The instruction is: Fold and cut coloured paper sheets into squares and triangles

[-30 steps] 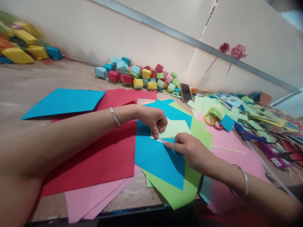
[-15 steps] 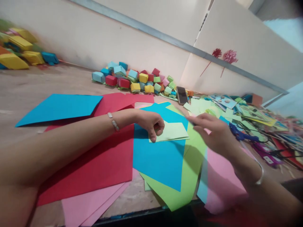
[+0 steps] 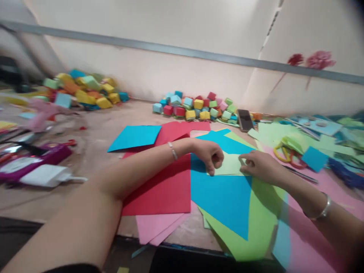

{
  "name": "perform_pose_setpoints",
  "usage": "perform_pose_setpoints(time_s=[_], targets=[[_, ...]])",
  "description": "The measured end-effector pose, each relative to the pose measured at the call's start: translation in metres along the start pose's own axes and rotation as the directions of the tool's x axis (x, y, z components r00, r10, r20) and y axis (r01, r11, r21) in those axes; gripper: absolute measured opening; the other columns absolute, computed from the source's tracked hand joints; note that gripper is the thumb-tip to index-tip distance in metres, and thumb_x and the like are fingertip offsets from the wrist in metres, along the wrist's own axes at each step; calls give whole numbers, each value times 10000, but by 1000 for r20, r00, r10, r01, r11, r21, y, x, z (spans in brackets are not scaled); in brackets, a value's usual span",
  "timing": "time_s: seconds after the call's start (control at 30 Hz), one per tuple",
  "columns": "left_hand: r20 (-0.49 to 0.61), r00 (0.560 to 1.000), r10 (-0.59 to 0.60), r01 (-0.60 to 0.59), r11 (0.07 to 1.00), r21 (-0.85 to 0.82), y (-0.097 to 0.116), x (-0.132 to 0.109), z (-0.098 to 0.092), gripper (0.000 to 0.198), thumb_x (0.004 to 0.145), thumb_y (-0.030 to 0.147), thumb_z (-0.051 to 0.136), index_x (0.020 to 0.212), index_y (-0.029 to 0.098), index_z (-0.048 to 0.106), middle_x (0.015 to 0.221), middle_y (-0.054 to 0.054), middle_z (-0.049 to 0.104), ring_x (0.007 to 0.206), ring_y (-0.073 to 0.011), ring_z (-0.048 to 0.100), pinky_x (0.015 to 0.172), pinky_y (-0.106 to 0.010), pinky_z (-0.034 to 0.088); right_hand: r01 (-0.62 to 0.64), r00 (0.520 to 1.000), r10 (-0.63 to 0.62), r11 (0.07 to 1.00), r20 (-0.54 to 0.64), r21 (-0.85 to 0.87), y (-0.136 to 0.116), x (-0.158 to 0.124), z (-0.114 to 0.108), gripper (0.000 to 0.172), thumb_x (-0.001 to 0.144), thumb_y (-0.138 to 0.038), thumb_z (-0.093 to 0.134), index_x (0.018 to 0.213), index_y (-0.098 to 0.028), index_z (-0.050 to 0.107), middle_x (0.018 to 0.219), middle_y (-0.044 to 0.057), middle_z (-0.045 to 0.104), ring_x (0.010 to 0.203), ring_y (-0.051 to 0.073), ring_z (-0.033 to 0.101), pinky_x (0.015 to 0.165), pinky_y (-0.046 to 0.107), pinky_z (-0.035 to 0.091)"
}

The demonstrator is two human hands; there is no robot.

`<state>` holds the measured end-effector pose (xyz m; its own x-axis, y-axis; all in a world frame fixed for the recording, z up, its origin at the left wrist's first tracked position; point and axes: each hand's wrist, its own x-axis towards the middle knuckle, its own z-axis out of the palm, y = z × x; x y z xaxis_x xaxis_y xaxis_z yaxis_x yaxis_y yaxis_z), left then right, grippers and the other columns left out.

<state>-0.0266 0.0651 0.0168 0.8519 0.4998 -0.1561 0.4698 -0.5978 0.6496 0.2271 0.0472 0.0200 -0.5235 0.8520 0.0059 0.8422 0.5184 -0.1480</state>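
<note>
A folded pale green paper [image 3: 231, 163] lies on a bright blue sheet [image 3: 224, 203]. My left hand [image 3: 209, 154] is closed at the paper's left end, fingers curled and thumb pressed down on it. At the opposite end my right hand [image 3: 260, 166] pinches the paper's edge between thumb and fingers. Beneath the blue sheet lies a lime green sheet [image 3: 256, 239]. A red sheet [image 3: 162, 193] lies under my left forearm. Right of my right hand, a slim dark pen [image 3: 301, 173] rests by yellow-and-red-handled scissors [image 3: 284, 154].
Small folded paper boxes [image 3: 196, 106] are heaped along the wall, with another pile [image 3: 91, 89] farther left. A phone [image 3: 245, 120] lies behind my hands. Left are a purple power strip [image 3: 51, 153] and white charger [image 3: 47, 175]. A blue glue gun [image 3: 345, 172] sits right.
My view has swung left. My right hand has come in to the paper's right end; the blurred slender object at its fingertips is gone from there. My left hand stays on the paper.
</note>
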Motion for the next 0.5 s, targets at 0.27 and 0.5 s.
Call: perform_pose_setpoints(time_s=[0.27,0.5], targets=[[-316,938,141,-63,968,244,-10,11,13,236,810,365,747,733,159,661,751,-22,661,739,-163,575,667,-288,418,-26,1000,24,985,13,168,13,1,16,307,707,-421,654,916,-196,652,777,32,677,655,177,599,566,269,391],[-491,838,236,41,871,489,-8,19,26,281,782,337,758,597,193,603,679,-31,626,731,-190,541,669,-320,351,-166,985,154,963,72,214,-13,-9,5,140,701,-272,670,808,-192,628,714,9,677,656,178,605,568,275,377]])
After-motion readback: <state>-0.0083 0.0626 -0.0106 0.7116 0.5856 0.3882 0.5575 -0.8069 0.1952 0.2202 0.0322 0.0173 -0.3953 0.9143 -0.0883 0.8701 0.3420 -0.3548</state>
